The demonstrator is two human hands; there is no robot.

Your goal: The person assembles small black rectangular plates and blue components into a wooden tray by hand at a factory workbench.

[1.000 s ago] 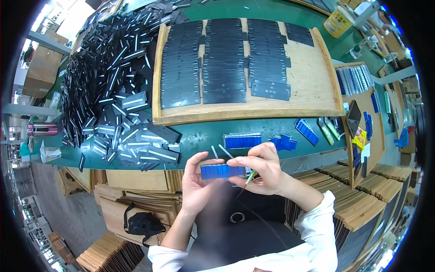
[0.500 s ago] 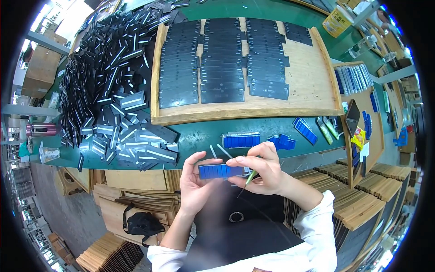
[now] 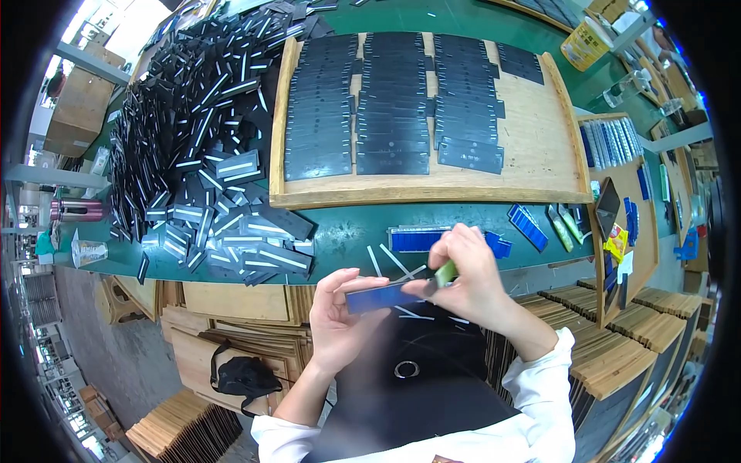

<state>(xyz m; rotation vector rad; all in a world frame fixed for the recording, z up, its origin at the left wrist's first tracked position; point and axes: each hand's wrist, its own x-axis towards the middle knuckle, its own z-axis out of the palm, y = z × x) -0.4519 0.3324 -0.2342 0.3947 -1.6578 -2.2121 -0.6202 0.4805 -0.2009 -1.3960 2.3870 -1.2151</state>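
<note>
My left hand (image 3: 336, 318) grips the left end of a small blue solar panel (image 3: 377, 299), thumb and fingers at its edges. At the panel's right end is my right hand (image 3: 472, 270), closed on a slim green-handled tool (image 3: 446, 273); motion blurs its dark tip. A thin white strip (image 3: 415, 274) shows beside the tool at the panel's upper edge. Other white strips (image 3: 374, 261) lie on the table edge, and several are on the dark apron (image 3: 397, 343) below my hands. Just beyond my hands, a stack of blue panels (image 3: 417, 241) rests on the green table.
A wooden tray (image 3: 432, 193) holds overlapping rows of dark panels. To its left spreads a large heap of dark pieces (image 3: 193, 123) with white strips. Green-handled tools (image 3: 562, 228) and a blue panel (image 3: 528, 226) lie right. Stacked wooden boards (image 3: 617, 347) stand below at right.
The green-handled tool has swung up from pointing downward, and my right hand has risen slightly. The panel is now tilted, its right end higher. White strips now show on the apron.
</note>
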